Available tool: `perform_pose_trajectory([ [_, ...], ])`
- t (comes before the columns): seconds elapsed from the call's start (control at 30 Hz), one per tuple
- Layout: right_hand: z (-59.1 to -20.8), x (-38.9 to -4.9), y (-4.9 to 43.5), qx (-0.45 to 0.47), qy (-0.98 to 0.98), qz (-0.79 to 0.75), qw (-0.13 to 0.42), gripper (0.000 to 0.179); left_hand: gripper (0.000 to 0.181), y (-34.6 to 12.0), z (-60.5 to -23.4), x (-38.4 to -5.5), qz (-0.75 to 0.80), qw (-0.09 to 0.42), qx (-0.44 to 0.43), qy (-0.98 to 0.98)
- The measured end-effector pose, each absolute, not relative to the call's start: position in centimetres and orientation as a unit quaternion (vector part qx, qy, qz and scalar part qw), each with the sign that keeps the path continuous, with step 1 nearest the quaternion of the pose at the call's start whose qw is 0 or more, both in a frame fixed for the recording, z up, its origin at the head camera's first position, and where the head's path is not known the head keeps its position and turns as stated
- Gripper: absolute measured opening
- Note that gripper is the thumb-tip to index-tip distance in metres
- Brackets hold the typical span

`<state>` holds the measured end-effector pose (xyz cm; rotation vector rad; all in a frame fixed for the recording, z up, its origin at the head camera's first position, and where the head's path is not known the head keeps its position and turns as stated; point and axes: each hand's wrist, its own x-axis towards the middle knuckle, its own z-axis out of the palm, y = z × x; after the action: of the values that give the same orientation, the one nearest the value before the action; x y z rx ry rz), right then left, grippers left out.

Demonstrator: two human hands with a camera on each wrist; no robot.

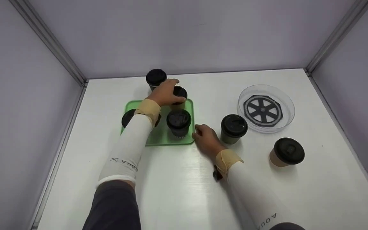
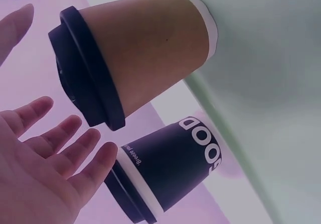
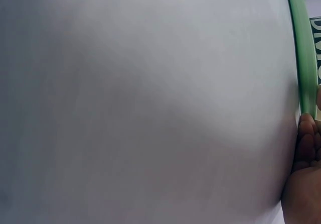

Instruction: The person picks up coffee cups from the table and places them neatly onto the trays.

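Observation:
My left hand point(image 1: 164, 93) is spread at a brown paper cup point(image 2: 145, 43) with a black lid, which stands at the back right of the green tray point(image 1: 158, 138). In the left wrist view its fingers are extended, apart from one another, beside the lid. A dark cup with white lettering point(image 2: 173, 158) stands just behind the tray. Another black-lidded dark cup point(image 1: 178, 123) is at the tray's front right. On the left side, my forearm partly covers a black-lidded cup point(image 1: 128, 117). My right hand point(image 1: 207, 140) pinches the tray's rim near its front right corner.
Right of the tray stands a greenish cup point(image 1: 230, 139) with a black lid. Farther right is a brown cup point(image 1: 278, 159), also black-lidded. A clear round dish point(image 1: 268, 129) with a black wheel-like shape point(image 1: 263, 110) lies behind them. Walls point(image 1: 190, 38) enclose the table's back and sides.

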<state>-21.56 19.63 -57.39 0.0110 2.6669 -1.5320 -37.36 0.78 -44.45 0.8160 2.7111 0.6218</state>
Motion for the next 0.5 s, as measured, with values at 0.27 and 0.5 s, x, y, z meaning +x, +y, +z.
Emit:
perform_pose_trajectory([
  [0.27, -57.4, -21.5, 19.5, 0.021, 0.858, -0.511, 0.051, 0.037, 0.085, 0.2, -43.9, -37.0, 0.208, 0.11, 0.278, 0.931],
  [0.5, -57.5, -21.4, 19.4, 0.024, 0.854, -0.517, 0.05, 0.032, 0.084, -0.4, -42.8, -36.6, 0.203, 0.094, 0.283, 0.933],
])
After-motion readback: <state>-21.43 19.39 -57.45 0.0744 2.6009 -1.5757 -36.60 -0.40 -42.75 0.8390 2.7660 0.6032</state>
